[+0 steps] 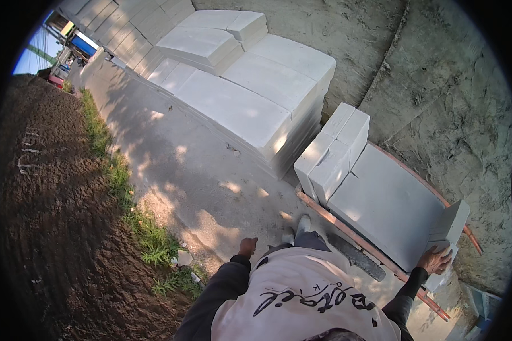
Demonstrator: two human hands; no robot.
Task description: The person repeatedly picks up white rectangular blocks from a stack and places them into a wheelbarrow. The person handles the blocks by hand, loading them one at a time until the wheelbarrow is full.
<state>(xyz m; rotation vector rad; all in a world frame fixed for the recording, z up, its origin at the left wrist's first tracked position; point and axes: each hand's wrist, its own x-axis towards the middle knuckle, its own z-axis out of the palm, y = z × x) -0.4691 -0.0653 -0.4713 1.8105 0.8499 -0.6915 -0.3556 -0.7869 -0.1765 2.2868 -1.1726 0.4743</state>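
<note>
At the near right end of a flat handcart with reddish metal rails [341,223], my right hand [436,259] grips the edge of a white building block [452,251]. Its fingers are spread over the block, and the underside of the grip is hidden. Against that block stands another upright white block [450,221]. Several more white blocks [335,147] stand at the cart's far end, with the grey cart bed [388,192] between the two groups. My left hand [248,246] hangs at my side with its fingers curled, and no object shows in it.
A large stack of white blocks [256,89] stands ahead, beside a rough cement wall [443,85]. The cart's black tyre [356,258] is close to my legs. Left of the concrete path [187,157] run grass [145,230] and a brown soil bank [64,204].
</note>
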